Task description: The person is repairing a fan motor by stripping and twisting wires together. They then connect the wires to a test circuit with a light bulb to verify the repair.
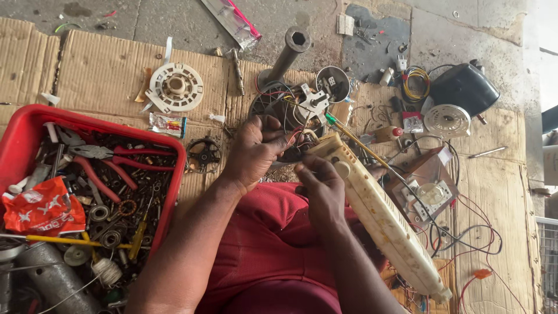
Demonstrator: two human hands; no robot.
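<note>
Hands close together over the lap, head view, and all the action sits right at the fingertips. The left hand (pixel 256 148) is curled in a pinch on the cluster of coloured wires (pixel 296 139) at the top end of the cream plastic housing (pixel 378 215); exactly what the fingers trap is hidden under the knuckles. The right hand (pixel 322 189) sits just below and to the right of it, fingers bent against the same top end of the housing, near its round knob; whether it pinches a wire or only steadies the casing, I cannot tell.

The housing's long axis runs from the fingertips down and away to the right, past the right forearm, so its far end lies well apart from both hands. The wire cluster is between the two hands, a touch nearer the left. Just beyond the fingertips, touching range, is the dark motor assembly (pixel 285 107) with its white bracket, and a green-handled screwdriver (pixel 349 136) slants off beyond the right hand.

Room to move? Tight ahead, with motor parts and loose red wires crowding the cardboard (pixel 104 70) on the floor. Off to the left of the left forearm stands the red tub (pixel 23 131) full of bearings, pliers and hardware, its rim near the elbow. Freest space is back toward the body, over the red shirt.
</note>
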